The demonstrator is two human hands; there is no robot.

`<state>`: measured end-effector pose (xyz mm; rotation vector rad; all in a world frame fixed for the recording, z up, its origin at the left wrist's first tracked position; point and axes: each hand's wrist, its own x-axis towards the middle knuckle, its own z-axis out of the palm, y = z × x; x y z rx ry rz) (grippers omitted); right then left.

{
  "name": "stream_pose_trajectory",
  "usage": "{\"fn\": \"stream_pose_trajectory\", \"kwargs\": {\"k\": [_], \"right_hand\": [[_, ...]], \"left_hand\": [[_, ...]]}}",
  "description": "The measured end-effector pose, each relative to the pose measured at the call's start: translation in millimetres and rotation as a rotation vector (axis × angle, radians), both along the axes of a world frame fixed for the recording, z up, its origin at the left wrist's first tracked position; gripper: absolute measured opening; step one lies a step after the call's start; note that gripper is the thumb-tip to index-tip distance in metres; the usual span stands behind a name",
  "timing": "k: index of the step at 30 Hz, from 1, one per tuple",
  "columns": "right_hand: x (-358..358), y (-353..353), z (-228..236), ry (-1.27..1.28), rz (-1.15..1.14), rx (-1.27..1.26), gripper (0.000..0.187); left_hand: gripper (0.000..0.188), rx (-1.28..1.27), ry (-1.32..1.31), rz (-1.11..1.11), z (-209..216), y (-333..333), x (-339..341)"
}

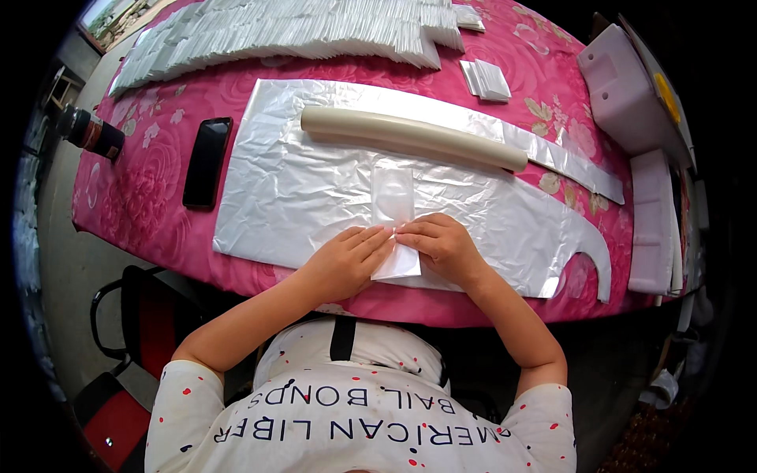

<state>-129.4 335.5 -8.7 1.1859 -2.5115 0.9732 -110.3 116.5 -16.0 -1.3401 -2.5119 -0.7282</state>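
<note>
Black smartphone (207,163) lies on pink floral tablecloth (150,201), dark bottle (93,132) near its left edge, white foam box (627,91) at right, red-and-black chair (118,426) lower left.

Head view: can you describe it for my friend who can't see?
A person's left hand and right hand hold a thin whitish plastic piece over a shiny white sheet. Beyond lie a beige tube and white stacks; the tablecloth is pink.

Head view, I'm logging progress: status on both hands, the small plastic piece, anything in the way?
Left hand, right hand: fingertips together on the small plastic piece. Piece over silvery plastic sheet. Beige tube beyond, clear of both.
</note>
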Motion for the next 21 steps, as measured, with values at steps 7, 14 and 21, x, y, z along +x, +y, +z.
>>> {"fn": "stream_pose_trajectory", "kwargs": {"k": [7, 14, 21], "right_hand": [[9, -3, 2, -0.314, -0.216, -0.074, 0.025], [-30, -17, 28, -0.964, -0.54, 0.002, 0.03], [-43, -17, 25, -1.074, -0.573, 0.06, 0.03]], "left_hand": [[0.048, 0.106, -0.318, 0.151, 13, 1, -1], [0.06, 0.252, -0.724, 0.512, 13, 14, -36], [0.071, 0.144, -0.608, 0.54, 31, 19, -47]]}}
